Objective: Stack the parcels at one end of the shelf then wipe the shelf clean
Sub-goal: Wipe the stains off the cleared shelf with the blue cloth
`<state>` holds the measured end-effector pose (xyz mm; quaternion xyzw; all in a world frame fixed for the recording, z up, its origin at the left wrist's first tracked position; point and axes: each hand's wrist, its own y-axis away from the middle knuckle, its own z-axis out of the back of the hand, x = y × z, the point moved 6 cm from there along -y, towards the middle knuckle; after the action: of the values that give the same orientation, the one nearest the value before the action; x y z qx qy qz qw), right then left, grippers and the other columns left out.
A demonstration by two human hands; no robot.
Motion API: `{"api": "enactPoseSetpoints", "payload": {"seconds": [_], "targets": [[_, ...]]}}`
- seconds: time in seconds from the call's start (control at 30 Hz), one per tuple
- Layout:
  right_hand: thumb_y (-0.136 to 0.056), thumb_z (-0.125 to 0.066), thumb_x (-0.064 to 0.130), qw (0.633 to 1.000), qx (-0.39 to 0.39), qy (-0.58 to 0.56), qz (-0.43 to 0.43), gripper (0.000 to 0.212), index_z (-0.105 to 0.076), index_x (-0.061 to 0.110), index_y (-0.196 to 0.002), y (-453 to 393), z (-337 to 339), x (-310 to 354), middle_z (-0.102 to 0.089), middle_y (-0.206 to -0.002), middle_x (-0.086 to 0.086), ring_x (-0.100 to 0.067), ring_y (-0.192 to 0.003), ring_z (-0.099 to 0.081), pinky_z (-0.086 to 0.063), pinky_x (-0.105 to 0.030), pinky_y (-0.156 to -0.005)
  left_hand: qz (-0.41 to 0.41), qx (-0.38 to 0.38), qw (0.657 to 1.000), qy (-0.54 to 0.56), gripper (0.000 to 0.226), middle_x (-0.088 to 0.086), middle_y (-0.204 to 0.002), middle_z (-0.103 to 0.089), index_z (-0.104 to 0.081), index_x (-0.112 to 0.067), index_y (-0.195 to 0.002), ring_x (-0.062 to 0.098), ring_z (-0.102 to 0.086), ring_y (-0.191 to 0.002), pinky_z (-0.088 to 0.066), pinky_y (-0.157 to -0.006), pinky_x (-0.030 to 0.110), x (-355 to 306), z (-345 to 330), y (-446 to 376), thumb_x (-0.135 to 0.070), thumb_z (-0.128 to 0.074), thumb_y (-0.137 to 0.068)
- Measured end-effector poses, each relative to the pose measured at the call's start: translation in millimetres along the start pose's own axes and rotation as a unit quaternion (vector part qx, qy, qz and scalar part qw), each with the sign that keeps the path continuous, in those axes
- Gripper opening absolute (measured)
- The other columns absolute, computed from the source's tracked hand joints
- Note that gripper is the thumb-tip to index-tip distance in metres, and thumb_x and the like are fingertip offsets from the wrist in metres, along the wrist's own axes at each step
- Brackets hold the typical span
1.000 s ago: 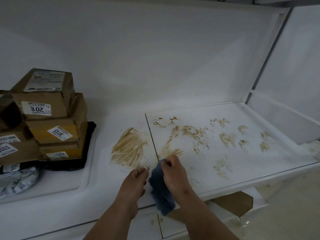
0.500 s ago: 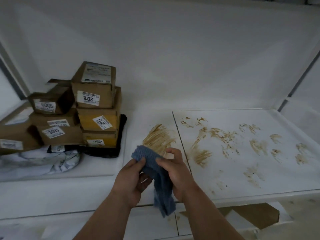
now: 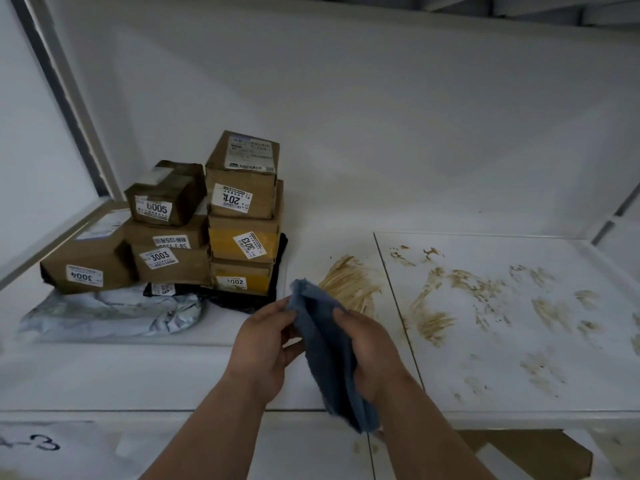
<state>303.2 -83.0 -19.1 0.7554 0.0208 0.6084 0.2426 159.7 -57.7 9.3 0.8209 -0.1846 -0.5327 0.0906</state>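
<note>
Wiping was in hand: with brown cardboard parcels (image 3: 221, 230) stacked far left, both hands (image 3: 322, 351) gripped a blue cloth (image 3: 329, 348), next needing pressing onto the brown smears (image 3: 353, 285) on the white shelf (image 3: 485, 393).

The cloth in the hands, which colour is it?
Blue, plain, no pattern. The cloth shows best in the head view.

The blue cloth (image 3: 329, 348) hides both hands' fingertips; black parcel (image 3: 242, 299) mostly buried.
</note>
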Motion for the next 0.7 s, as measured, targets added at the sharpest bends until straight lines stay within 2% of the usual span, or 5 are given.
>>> {"api": "enactPoseSetpoints", "payload": {"seconds": [0.1, 0.23, 0.33, 0.47, 0.7], "targets": [[-0.095, -0.058, 0.031, 0.995, -0.085, -0.052, -0.01, 0.021, -0.07, 0.016, -0.104, -3, 24, 5, -0.068, -0.11, -0.008, -0.031, -0.104, -0.061, -0.05, -0.049, -0.096, 0.005, -0.011, 1.0, 0.016, 0.026, 0.012, -0.103, -0.072, -0.068, -0.009, -0.112, 0.026, -0.066, -0.094, -0.055, -0.067, 0.036, -7, 4, -2, -0.006, -0.047, -0.097], [-0.09, -0.063, 0.024, 0.982, -0.128, 0.111, 0.085, 0.03, -0.058, 0.024, -0.12, 2, 29, 18, -0.058, -0.12, -0.001, -0.019, -0.107, -0.055, -0.047, -0.036, -0.091, -0.003, 0.014, 1.0, -0.005, 0.025, 0.012, -0.104, -0.071, -0.071, -0.011, -0.105, 0.029, -0.065, -0.095, -0.055, -0.066, 0.037, -8, -8, 1, -0.008, -0.047, -0.098], [-0.085, -0.069, 0.031, 0.978, -0.083, 0.132, 0.141, 0.029, -0.06, 0.025, -0.112, 12, 13, 28, -0.061, -0.108, 0.001, -0.017, -0.101, -0.059, -0.046, -0.029, -0.078, -0.012, 0.043, 0.999, -0.03, 0.024, 0.01, -0.095, -0.071, -0.071, -0.014, -0.106, 0.023, -0.065, -0.081, -0.053, -0.061, 0.033, -8, -21, 3, -0.008, -0.05, -0.098], [-0.067, -0.075, 0.055, 0.985, 0.053, 0.085, 0.138, 0.048, -0.067, 0.022, -0.101, 21, -10, 29, -0.073, -0.096, 0.0, -0.018, -0.095, -0.07, -0.056, -0.038, -0.085, -0.014, 0.095, 0.993, -0.069, 0.034, 0.007, -0.095, -0.075, -0.069, -0.021, -0.107, 0.02, -0.072, -0.083, -0.057, -0.073, 0.036, -10, -33, 8, 0.001, -0.046, -0.096], [-0.093, -0.064, 0.027, 0.974, 0.027, 0.142, 0.177, 0.012, -0.075, 0.021, -0.091, 24, -6, 37, -0.075, -0.086, 0.001, -0.015, -0.086, -0.07, -0.058, -0.033, -0.083, -0.034, 0.048, 0.995, -0.083, 0.027, 0.009, -0.103, -0.072, -0.066, -0.015, -0.115, 0.019, -0.07, -0.088, -0.056, -0.064, 0.029, -12, -27, 7, -0.003, -0.054, -0.095]]}}
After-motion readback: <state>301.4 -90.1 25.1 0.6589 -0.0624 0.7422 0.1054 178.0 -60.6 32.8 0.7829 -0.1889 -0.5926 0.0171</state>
